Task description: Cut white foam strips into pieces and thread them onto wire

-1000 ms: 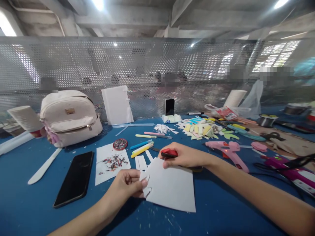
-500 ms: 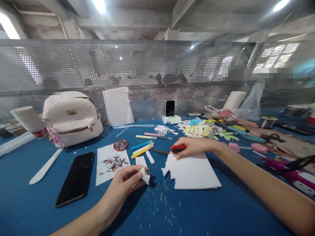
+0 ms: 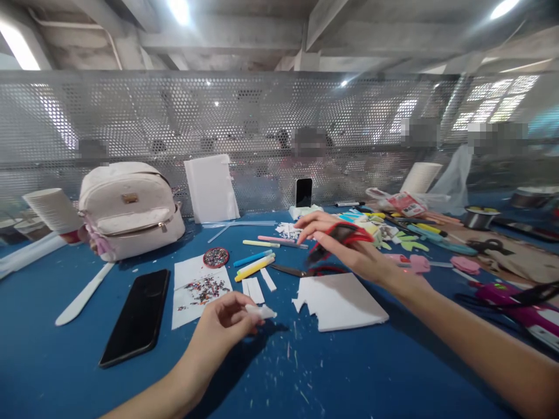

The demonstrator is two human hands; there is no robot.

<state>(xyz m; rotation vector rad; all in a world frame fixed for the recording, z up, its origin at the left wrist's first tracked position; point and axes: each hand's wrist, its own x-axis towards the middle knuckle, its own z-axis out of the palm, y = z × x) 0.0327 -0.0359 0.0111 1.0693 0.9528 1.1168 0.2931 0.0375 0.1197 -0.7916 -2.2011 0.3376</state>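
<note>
My left hand (image 3: pixel 225 326) is closed in a pinch on a small white cut-off piece (image 3: pixel 261 312), held just above the blue table (image 3: pixel 279 372). My right hand (image 3: pixel 349 247) is raised over the table with its fingers through the handles of red scissors (image 3: pixel 338 235). The dark blades point left and down toward the table. Below that hand lies a white foam sheet (image 3: pixel 345 299) with a jagged, cut left edge. Two white strips (image 3: pixel 257 285) lie between the sheet and a paper with glitter (image 3: pixel 198 291).
A black phone (image 3: pixel 137 317) and a white plastic knife (image 3: pixel 82 297) lie at the left, with a white backpack (image 3: pixel 128 209) behind. Coloured sticks (image 3: pixel 255 265), cut scraps (image 3: pixel 358 227) and a pink glue gun (image 3: pixel 413 262) crowd the middle and right. A perforated metal screen (image 3: pixel 244 134) closes the back.
My right hand has lifted off the foam sheet and risen with the scissors, now spread open. The left hand has turned the small white piece slightly and stayed where it was.
</note>
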